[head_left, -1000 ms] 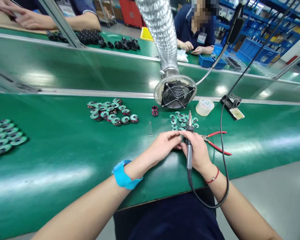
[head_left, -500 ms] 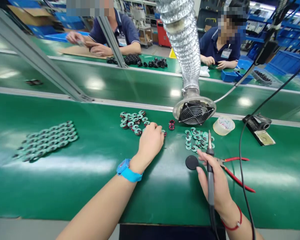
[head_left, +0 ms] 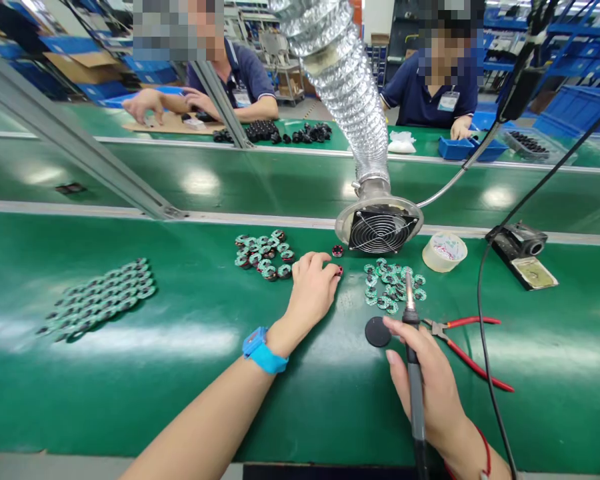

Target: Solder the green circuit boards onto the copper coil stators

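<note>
You're holding the soldering iron (head_left: 413, 360) clamped in your right hand (head_left: 430, 387), tip up and off the worktop (head_left: 130, 373), beside the black disc (head_left: 378, 331), while your left hand (head_left: 311, 293) fingers are closing on a red-wound coil (head_left: 339, 270) just right of the coil pile (head_left: 265, 253).

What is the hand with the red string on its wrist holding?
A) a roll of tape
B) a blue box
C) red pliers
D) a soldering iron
D: the right hand is wrapped around the soldering iron, tip up, while the red pliers lie untouched on the green table.
</note>
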### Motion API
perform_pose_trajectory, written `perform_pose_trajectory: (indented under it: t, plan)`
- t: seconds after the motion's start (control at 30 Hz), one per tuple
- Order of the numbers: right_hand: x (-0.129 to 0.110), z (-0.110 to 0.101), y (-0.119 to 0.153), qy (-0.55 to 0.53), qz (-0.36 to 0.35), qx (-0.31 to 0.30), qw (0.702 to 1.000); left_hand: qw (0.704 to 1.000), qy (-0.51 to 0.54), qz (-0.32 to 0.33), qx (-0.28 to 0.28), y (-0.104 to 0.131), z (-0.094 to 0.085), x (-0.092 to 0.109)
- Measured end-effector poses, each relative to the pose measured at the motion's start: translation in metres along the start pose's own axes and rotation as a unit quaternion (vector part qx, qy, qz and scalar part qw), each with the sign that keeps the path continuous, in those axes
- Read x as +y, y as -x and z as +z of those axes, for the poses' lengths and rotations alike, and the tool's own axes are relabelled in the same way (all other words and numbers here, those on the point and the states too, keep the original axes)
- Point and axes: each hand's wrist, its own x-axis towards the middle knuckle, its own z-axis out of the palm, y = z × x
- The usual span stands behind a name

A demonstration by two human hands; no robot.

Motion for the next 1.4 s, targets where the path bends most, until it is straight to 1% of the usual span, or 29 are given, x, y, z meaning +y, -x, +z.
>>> perform_pose_trajectory:
  t: [0.07, 0.1, 0.17, 0.2, 0.3, 0.33, 0.37, 0.4, 0.47, 0.5, 0.53, 0.57, 0.63, 0.67, 0.7, 0.8, 0.9, 0.97, 1.03, 1.07, 1.13, 1.2, 1.27, 1.3, 1.33, 1.4]
  plan:
    - [0.000, 0.005, 0.000, 0.011, -0.002, -0.002, 1.000, 0.999, 0.048, 0.020, -0.015, 0.009, -0.009, 0.010]
    - [0.001, 0.008, 0.000, 0.019, -0.003, 0.001, 1.000, 0.995, 0.082, 0.037, -0.031, 0.014, -0.014, 0.016]
    - [0.002, 0.014, 0.000, 0.039, -0.003, 0.010, 0.999, 0.971, 0.218, 0.052, -0.081, 0.026, -0.023, 0.029]
    - [0.002, 0.016, 0.001, 0.049, 0.000, 0.010, 0.999, 0.958, 0.257, 0.066, -0.108, 0.031, -0.026, 0.035]
    - [0.002, 0.020, 0.001, 0.056, 0.014, -0.004, 0.998, 0.920, 0.332, 0.106, -0.181, 0.043, -0.034, 0.047]
    - [0.001, 0.020, 0.000, 0.050, 0.015, -0.003, 0.999, 0.908, 0.352, 0.112, -0.196, 0.045, -0.036, 0.049]
    - [0.000, 0.019, -0.001, 0.042, 0.015, 0.003, 0.999, 0.899, 0.375, 0.107, -0.200, 0.047, -0.037, 0.049]
    - [-0.001, 0.018, -0.002, 0.033, 0.016, 0.013, 0.999, 0.891, 0.401, 0.086, -0.194, 0.048, -0.037, 0.049]
    - [-0.003, 0.017, -0.004, 0.020, 0.019, 0.035, 0.999, 0.875, 0.450, 0.011, -0.176, 0.048, -0.037, 0.049]
    - [-0.003, 0.017, -0.005, 0.017, 0.018, 0.040, 0.999, 0.866, 0.465, -0.027, -0.180, 0.047, -0.037, 0.048]
    - [-0.004, 0.017, -0.005, 0.013, 0.014, 0.037, 0.999, 0.858, 0.471, -0.055, -0.199, 0.046, -0.037, 0.049]
    - [-0.004, 0.017, -0.005, 0.009, 0.007, 0.029, 1.000, 0.852, 0.467, -0.070, -0.228, 0.046, -0.038, 0.050]
    - [-0.004, 0.018, -0.003, 0.003, -0.008, 0.002, 1.000, 0.852, 0.438, -0.065, -0.280, 0.045, -0.038, 0.054]
    - [-0.004, 0.019, -0.002, 0.003, -0.013, -0.011, 1.000, 0.860, 0.418, -0.055, -0.287, 0.045, -0.038, 0.056]
    - [-0.003, 0.019, -0.002, 0.004, -0.017, -0.019, 1.000, 0.872, 0.399, -0.043, -0.280, 0.045, -0.038, 0.057]
    - [-0.003, 0.019, -0.001, 0.013, -0.014, -0.028, 0.999, 0.908, 0.348, -0.002, -0.233, 0.045, -0.036, 0.058]
    - [-0.003, 0.019, -0.001, 0.016, 0.003, -0.039, 0.999, 0.921, 0.328, 0.025, -0.209, 0.046, -0.034, 0.057]
    - [-0.004, 0.019, -0.001, 0.015, 0.022, -0.026, 0.999, 0.922, 0.330, 0.022, -0.202, 0.046, -0.034, 0.056]
    - [-0.004, 0.019, -0.002, 0.016, 0.046, 0.008, 0.999, 0.914, 0.348, 0.001, -0.207, 0.046, -0.034, 0.056]
    - [-0.004, 0.019, -0.002, 0.016, 0.057, 0.027, 0.998, 0.905, 0.367, -0.017, -0.212, 0.046, -0.034, 0.055]
    - [-0.004, 0.018, -0.003, 0.015, 0.068, 0.050, 0.996, 0.878, 0.419, -0.067, -0.220, 0.045, -0.033, 0.054]
    - [-0.004, 0.017, -0.004, 0.012, 0.060, 0.048, 0.997, 0.846, 0.477, -0.129, -0.200, 0.042, -0.032, 0.052]
    - [-0.004, 0.016, -0.004, 0.012, 0.036, 0.023, 0.999, 0.822, 0.512, -0.177, -0.173, 0.039, -0.031, 0.049]
    - [-0.004, 0.016, -0.004, 0.015, 0.024, 0.007, 1.000, 0.817, 0.519, -0.183, -0.175, 0.037, -0.031, 0.048]
    - [-0.004, 0.016, -0.004, 0.018, 0.012, -0.009, 1.000, 0.816, 0.516, -0.176, -0.192, 0.037, -0.032, 0.048]
    - [-0.002, 0.016, -0.003, 0.029, -0.004, -0.040, 0.999, 0.828, 0.483, -0.128, -0.255, 0.036, -0.033, 0.048]
